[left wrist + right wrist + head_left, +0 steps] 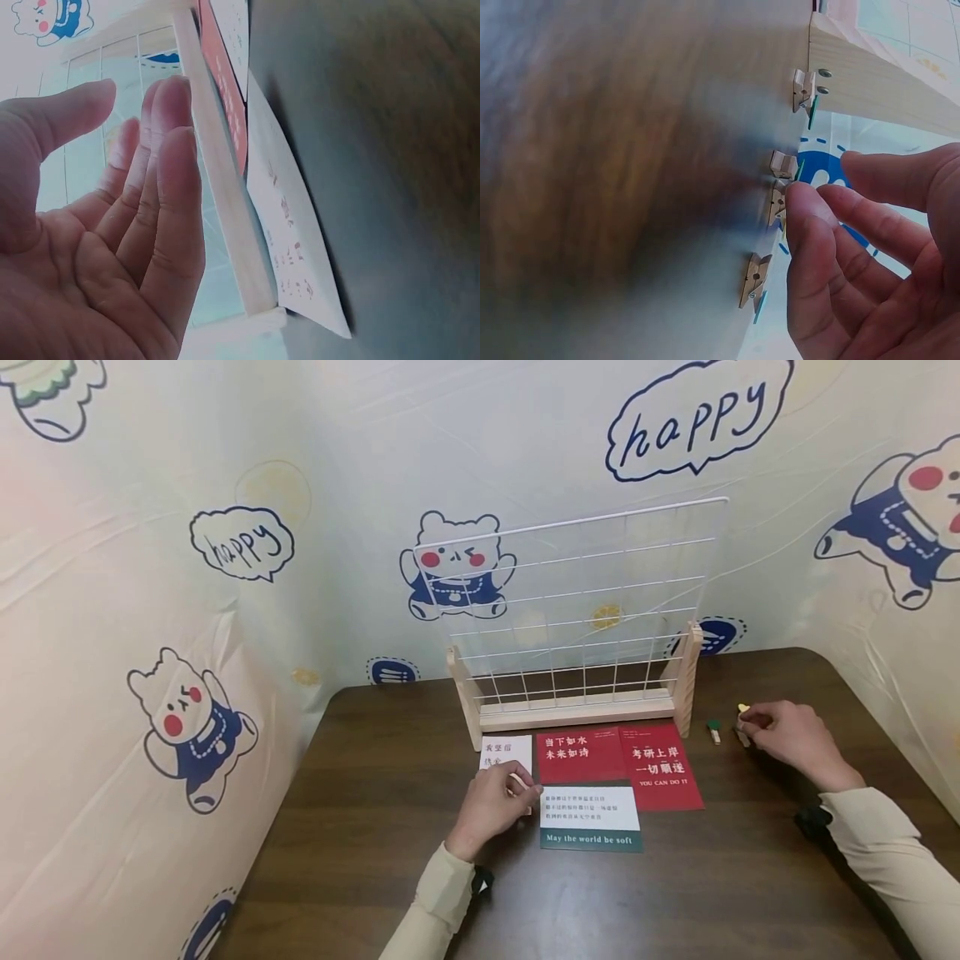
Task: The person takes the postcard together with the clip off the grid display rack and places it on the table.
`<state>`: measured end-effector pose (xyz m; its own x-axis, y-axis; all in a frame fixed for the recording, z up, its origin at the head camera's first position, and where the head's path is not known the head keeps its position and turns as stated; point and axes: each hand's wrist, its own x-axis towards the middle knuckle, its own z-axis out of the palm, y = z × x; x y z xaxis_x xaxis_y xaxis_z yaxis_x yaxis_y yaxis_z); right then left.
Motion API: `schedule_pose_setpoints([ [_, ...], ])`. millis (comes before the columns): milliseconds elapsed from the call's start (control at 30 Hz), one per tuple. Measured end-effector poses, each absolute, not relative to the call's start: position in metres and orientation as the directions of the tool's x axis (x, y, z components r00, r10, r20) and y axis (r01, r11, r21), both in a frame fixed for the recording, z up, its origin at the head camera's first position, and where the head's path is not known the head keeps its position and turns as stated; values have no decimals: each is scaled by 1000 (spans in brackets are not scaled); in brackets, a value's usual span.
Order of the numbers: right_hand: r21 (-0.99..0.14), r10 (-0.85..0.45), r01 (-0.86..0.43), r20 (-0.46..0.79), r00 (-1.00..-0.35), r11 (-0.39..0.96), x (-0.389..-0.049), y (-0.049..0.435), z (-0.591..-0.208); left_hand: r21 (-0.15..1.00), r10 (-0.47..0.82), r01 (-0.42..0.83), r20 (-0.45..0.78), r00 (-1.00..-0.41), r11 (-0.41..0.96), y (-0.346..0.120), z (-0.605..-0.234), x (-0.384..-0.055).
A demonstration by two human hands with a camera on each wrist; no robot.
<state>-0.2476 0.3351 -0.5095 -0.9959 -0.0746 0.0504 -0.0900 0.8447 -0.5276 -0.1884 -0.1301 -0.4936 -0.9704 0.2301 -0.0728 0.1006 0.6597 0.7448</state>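
Note:
Over the white card (507, 748) with printed characters is my left hand (495, 806), its fingers loosely bent and nothing between them. In the left wrist view that card (289, 247) lies beyond the fingertips. Far to the right, my right hand (798, 739) hovers by several small wooden clothespins with coloured decorations. Its thumb and fingers stand apart in the right wrist view, with a fingertip right at one clothespin (778, 201). Another clothespin (755, 281) lies nearer the wrist, and a green-topped clothespin (715, 732) lies toward the rack; part of the group is hidden by the hand.
A white wire grid rack (585, 640) in a wooden stand (577, 714) stands at the back of the brown table (360, 827). Before it lie a wide red card (581, 768), a second red card (663, 795) and a white-and-green card (591, 840). A printed curtain (337, 460) hangs behind.

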Motion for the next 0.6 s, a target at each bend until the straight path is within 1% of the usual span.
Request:
schedule_pose_setpoints([
  [200, -541, -69, -108, 91, -993, 834, -248, 335, -509, 758, 213, 104, -47, -976, 643, -129, -489, -189],
  [367, -555, -70, -117, 104, -992, 824, -242, 331, -512, 747, 200, 119, -18, -980, 654, -130, -485, -187],
  [600, -542, -72, -151, 165, -984, 827, -237, 325, -511, 732, 274, 211, 34, -961, 648, -129, -483, -182],
])
